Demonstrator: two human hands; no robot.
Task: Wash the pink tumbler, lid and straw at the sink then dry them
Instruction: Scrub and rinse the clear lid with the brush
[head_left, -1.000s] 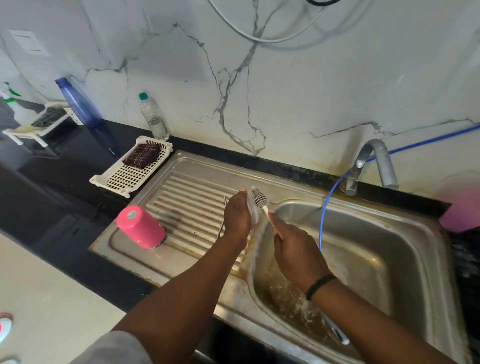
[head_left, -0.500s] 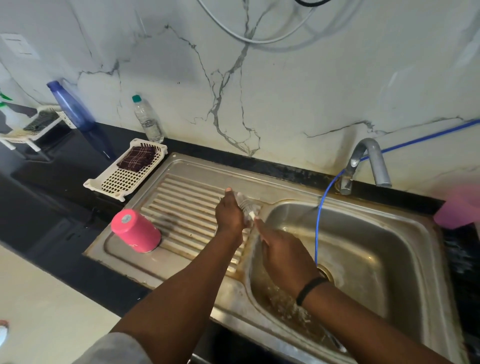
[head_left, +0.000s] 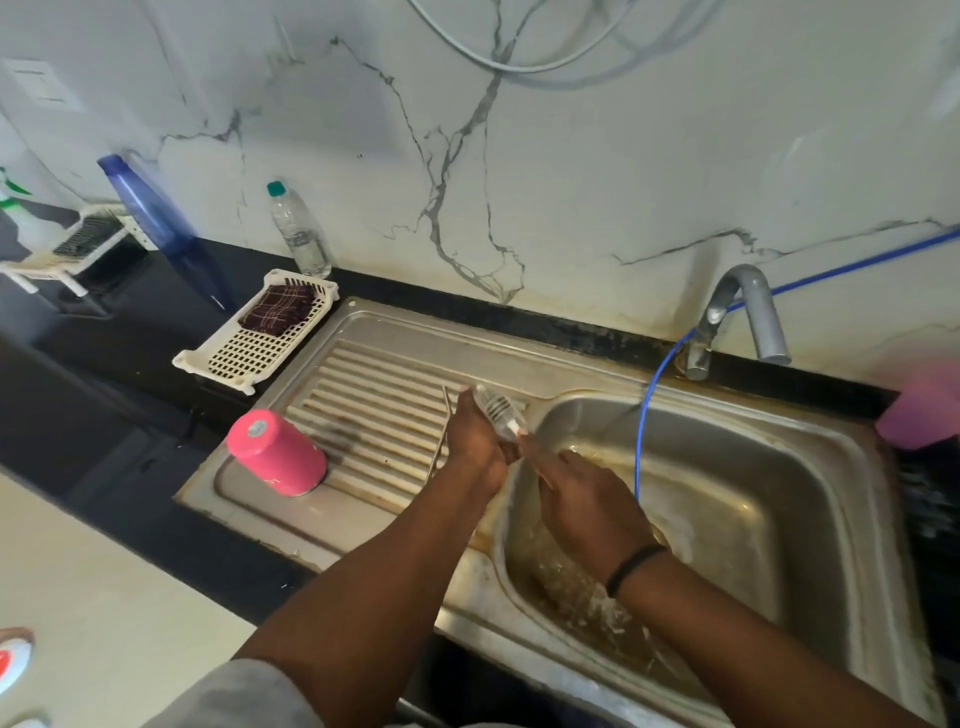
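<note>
My left hand (head_left: 475, 441), at the frame's centre, curls its fingers around a clear lid (head_left: 497, 410), holding it up at the lip where the drainboard meets the basin so drips fall into the sink. My right hand (head_left: 587, 506), just lower right of it, pinches the thin handle of a small brush (head_left: 506, 415) whose bristles sit inside or against the lid; the blur stops me saying exactly which. I judge this is the scrubbing of the lid, with the hands kept over the basin's left edge to catch splashes. A thin metal straw (head_left: 441, 431) stands just left of my left hand, running down across the drainboard ribs; I cannot tell whether the hand also holds it or it simply lies there. Further left, the pink tumbler (head_left: 278, 453) sits upside down on the drainboard (head_left: 374, 384), probably so it drains. The steel sink (head_left: 753, 499) fills the right of the frame, with murky water at its lower left, a grey tap (head_left: 748, 312) above and a blue hose (head_left: 644, 415) hanging into the basin. In the upper left, a white basket (head_left: 244, 358) holds a dark checked cloth (head_left: 280, 312), handy for drying, I judge; a clear bottle (head_left: 300, 231) and a blue bottle (head_left: 150, 208) stand behind it.
</note>
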